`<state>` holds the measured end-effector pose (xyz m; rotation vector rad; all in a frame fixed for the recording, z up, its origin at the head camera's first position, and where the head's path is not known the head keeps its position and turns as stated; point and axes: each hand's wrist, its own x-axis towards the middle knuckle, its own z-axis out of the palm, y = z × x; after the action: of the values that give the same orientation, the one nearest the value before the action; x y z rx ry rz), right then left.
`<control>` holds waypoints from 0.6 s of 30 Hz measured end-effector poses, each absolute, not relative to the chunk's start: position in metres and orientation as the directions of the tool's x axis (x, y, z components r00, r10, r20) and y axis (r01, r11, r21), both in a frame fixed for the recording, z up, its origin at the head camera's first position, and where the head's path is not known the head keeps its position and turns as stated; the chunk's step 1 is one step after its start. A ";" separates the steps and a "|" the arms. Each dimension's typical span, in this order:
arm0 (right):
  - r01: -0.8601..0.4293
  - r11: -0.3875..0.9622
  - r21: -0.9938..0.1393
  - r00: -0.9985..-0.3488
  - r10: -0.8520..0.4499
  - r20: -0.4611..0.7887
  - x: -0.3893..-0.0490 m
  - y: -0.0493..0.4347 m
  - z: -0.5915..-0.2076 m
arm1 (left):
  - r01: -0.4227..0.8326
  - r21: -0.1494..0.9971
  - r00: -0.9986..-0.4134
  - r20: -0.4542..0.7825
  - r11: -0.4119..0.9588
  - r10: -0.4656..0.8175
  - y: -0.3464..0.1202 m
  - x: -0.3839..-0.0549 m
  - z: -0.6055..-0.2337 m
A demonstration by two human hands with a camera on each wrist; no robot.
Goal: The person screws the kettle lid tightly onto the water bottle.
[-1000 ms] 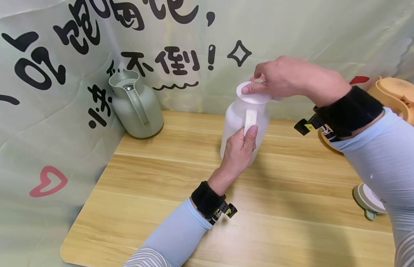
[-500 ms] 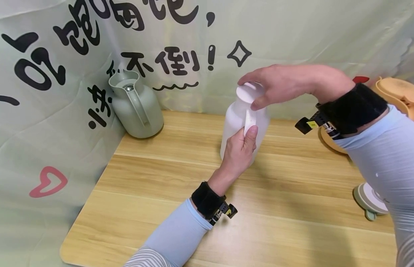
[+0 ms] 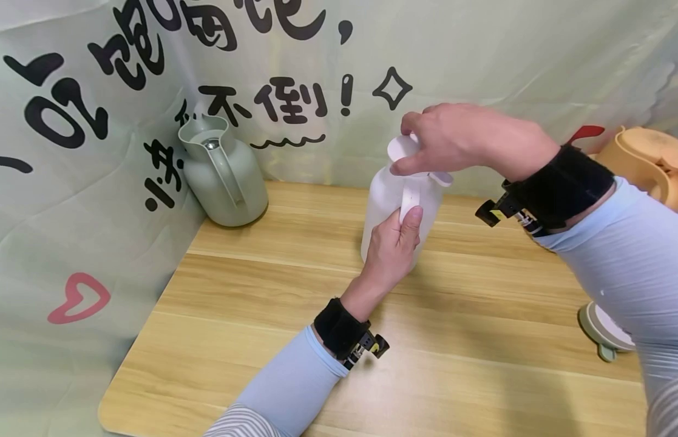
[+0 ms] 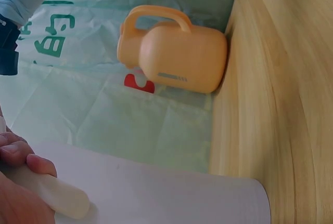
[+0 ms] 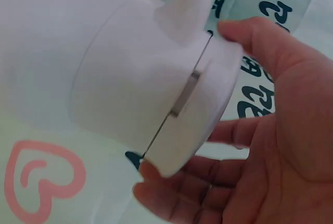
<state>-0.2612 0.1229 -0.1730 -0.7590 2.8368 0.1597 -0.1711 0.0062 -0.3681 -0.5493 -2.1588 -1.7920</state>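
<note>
Centrally, just off the head view's middle toward 3 o'clock, a white jug (image 3: 381,197) stands on the wooden table (image 3: 235,334). The left hand (image 3: 391,243) grips its handle (image 3: 410,193) on the 6 o'clock side; the right hand (image 3: 461,136), between 1 and 2 o'clock, holds the rim of its lid (image 3: 402,147) with thumb and fingers. Relative to this jug, a green jug (image 3: 229,182) stands at 9 o'clock, an orange jug (image 3: 641,158) at 3, and a round cap (image 3: 603,328) lies at 4. Black characters (image 3: 291,100) on the backdrop (image 3: 470,67), at 10 o'clock, read "不倒!"; others run out of frame. Grey marking (image 4: 171,77) on the orange jug, visible from the left wrist, is too small to read.
</note>
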 end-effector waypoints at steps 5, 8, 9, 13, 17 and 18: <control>-0.567 0.823 0.033 -0.806 -0.546 -0.228 -0.263 0.129 -0.171 | 0.442 0.886 -0.895 0.427 0.138 0.127 0.005 -0.173 -0.368; -0.599 0.801 0.015 -0.778 -0.577 -0.248 -0.265 0.131 -0.169 | 0.431 0.897 -0.897 0.414 0.096 0.157 0.002 -0.174 -0.369; -0.604 0.797 0.012 -0.773 -0.582 -0.255 -0.265 0.132 -0.168 | 0.429 0.900 -0.896 0.412 0.080 0.167 0.002 -0.174 -0.369; -0.605 0.796 0.010 -0.770 -0.582 -0.262 -0.269 0.133 -0.168 | 0.422 0.905 -0.896 0.406 0.061 0.181 0.001 -0.174 -0.368; -0.588 0.808 0.032 -0.787 -0.564 -0.250 -0.271 0.132 -0.169 | 0.412 0.906 -0.906 0.395 0.096 0.154 0.003 -0.172 -0.367; -0.579 0.815 0.040 -0.796 -0.553 -0.246 -0.271 0.131 -0.170 | 0.410 0.906 -0.907 0.394 0.106 0.146 0.003 -0.171 -0.367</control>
<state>-0.2711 0.1312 -0.1698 -0.8782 2.7761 0.1660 -0.1710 0.0034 -0.3668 -0.5574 -2.1737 -1.8923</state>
